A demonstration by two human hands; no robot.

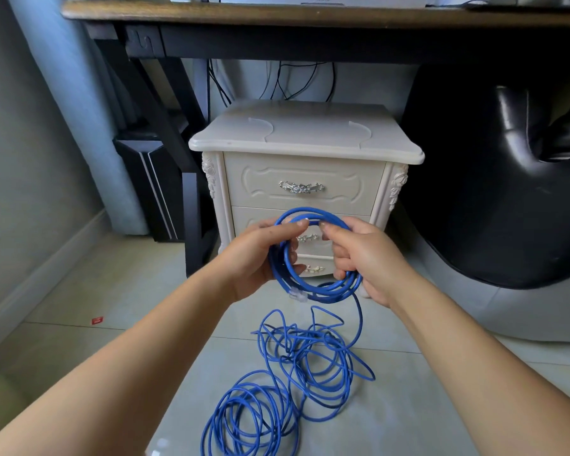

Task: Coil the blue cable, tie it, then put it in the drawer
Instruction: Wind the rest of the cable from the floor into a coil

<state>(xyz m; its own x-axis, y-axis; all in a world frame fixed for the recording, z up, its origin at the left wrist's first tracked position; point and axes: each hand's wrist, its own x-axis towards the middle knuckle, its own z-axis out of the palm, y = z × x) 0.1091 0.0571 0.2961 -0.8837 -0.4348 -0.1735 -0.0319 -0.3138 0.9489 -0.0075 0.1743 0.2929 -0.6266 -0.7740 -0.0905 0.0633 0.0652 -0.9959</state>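
A long blue cable (297, 366) lies in loose tangled loops on the floor tiles. A few turns of it form a small coil (313, 289) held up between both hands. My left hand (257, 258) grips the coil's left side, thumb on the top strand. My right hand (366, 258) grips its right side. A clear plug (297, 296) hangs from the coil's bottom. One strand drops from the coil to the floor pile. Behind the hands stands a cream cabinet with its top drawer (301, 187) closed; the lower drawers, partly hidden by my hands, also look closed.
The cabinet's top (305, 133) sits under a dark wooden desk (277, 14). A black chair (507, 179) fills the right side. A black computer case (155, 189) and desk leg stand at the left. A small red scrap (96, 320) lies on the floor.
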